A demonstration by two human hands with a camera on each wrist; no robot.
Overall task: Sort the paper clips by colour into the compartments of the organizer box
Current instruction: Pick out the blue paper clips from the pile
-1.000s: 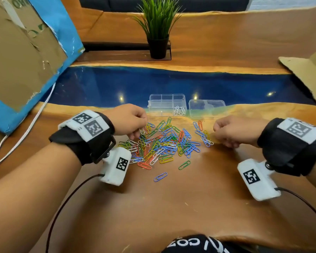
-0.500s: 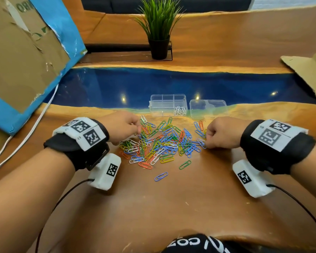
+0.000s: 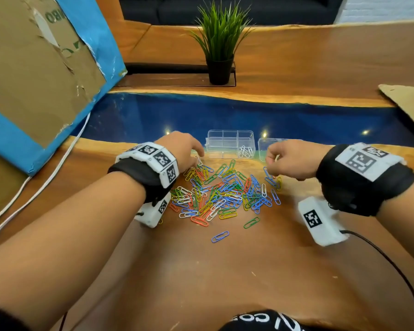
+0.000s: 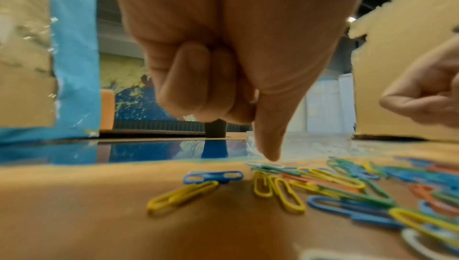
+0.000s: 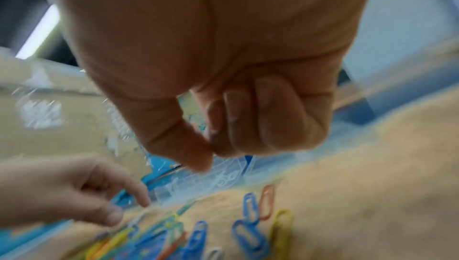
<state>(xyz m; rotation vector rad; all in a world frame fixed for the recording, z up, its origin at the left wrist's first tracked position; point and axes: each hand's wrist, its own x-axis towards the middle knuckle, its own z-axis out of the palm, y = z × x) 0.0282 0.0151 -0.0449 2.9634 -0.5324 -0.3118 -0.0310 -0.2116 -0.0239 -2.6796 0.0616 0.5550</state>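
A pile of paper clips [image 3: 225, 189] in several colours lies on the wooden table. Behind it stands the clear organizer box [image 3: 225, 137], with white clips [image 3: 246, 151] in its front right compartment. My left hand [image 3: 197, 158] is at the pile's far left corner. Its index finger [image 4: 269, 146] points straight down onto a white clip [image 4: 263, 164], and its other fingers are curled. My right hand [image 3: 271, 161] hovers above the pile's right edge. Thumb and fingers [image 5: 211, 152] pinch together on something thin and pale, apparently a clip; the right wrist view is blurred.
A second clear tray [image 3: 263, 149] sits right of the box, partly behind my right hand. Single blue [image 3: 220, 236] and green [image 3: 251, 222] clips lie nearer me. Torn cardboard [image 3: 34, 80] and a white cable [image 3: 46, 182] stand left, a potted plant [image 3: 219, 68] behind.
Both hands have moved away from me toward the box. The right hand lifted off the pile with its fingers pinched. The left index finger follows a white clip to the pile's far edge.
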